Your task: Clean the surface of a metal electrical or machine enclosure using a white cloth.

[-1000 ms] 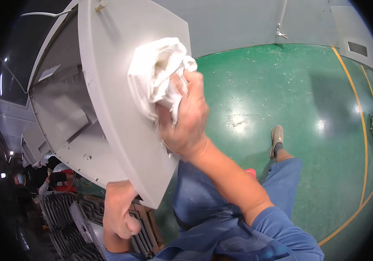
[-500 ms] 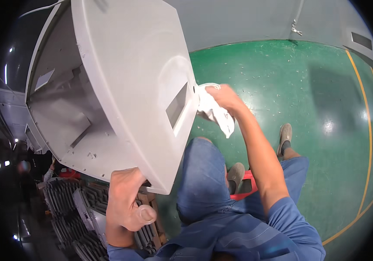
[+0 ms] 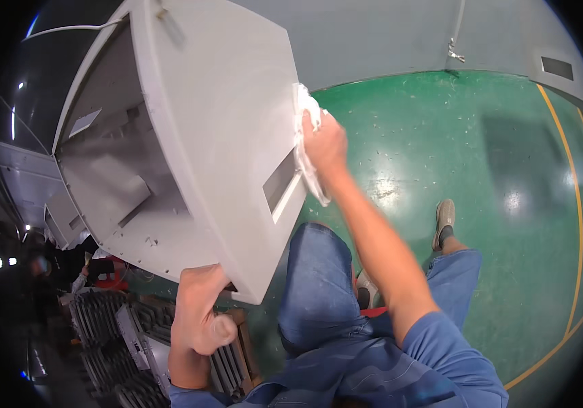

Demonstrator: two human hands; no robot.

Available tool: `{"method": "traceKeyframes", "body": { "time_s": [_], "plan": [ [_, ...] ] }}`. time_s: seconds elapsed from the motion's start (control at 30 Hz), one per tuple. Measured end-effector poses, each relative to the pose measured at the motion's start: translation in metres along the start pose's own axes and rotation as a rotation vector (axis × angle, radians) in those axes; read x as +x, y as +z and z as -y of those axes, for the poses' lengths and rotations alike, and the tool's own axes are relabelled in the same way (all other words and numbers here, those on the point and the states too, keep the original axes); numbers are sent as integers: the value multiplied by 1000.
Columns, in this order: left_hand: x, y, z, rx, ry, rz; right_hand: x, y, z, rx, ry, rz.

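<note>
A large pale grey, box-like housing [image 3: 230, 88] stands tilted in front of me on the left, its open side facing left. My right hand [image 3: 328, 146] is closed on a white cloth [image 3: 306, 100] and presses it against the housing's right edge, above a rectangular cut-out [image 3: 280, 187]. Part of the cloth hangs below that hand. At the housing's lower corner, my left hand [image 3: 200, 306] grips the edge, fingers hooked into a small opening and hidden there, the thumb sticking out. Loose bits lie inside the housing.
Several dark grey ribbed parts [image 3: 98, 319] are stacked at lower left beside a wooden pallet [image 3: 247, 347]. Another person [image 3: 67, 265] is behind them. Beneath me is a red object [image 3: 374, 312], partly hidden. Yellow lines [image 3: 575, 224] cross the green floor [image 3: 407, 149]; a tap [image 3: 454, 53] sits on the wall.
My right hand has moved the cloth up and left, from beside the cut-out onto the edge above it. My left hand keeps its hold on the corner. The view has shifted slightly.
</note>
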State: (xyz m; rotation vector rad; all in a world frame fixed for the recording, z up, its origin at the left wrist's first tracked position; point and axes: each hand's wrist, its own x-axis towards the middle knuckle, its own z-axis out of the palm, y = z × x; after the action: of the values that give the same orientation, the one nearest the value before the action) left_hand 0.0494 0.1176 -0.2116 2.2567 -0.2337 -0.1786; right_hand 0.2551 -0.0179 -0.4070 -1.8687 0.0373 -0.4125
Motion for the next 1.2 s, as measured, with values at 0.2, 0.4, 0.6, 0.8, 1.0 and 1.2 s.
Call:
{"method": "traceKeyframes", "body": {
  "time_s": [0.2,0.4,0.6,0.8,1.0,1.2],
  "plan": [
    [-12,9,-2,-3,22,-26,9,-31,-55,394,292,149],
    [-19,3,-3,19,45,-14,-52,-66,124,406,-586,-123],
    [-15,5,-4,30,86,-23,16,-24,-40,-355,130,332],
    [-16,1,1,53,35,-51,-6,-63,76,427,0,51],
    [-4,7,-8,57,71,-66,17,-8,19,347,-259,-57],
    [0,3,4,89,71,-120,-61,-13,23,1107,476,253]
  ]
}}
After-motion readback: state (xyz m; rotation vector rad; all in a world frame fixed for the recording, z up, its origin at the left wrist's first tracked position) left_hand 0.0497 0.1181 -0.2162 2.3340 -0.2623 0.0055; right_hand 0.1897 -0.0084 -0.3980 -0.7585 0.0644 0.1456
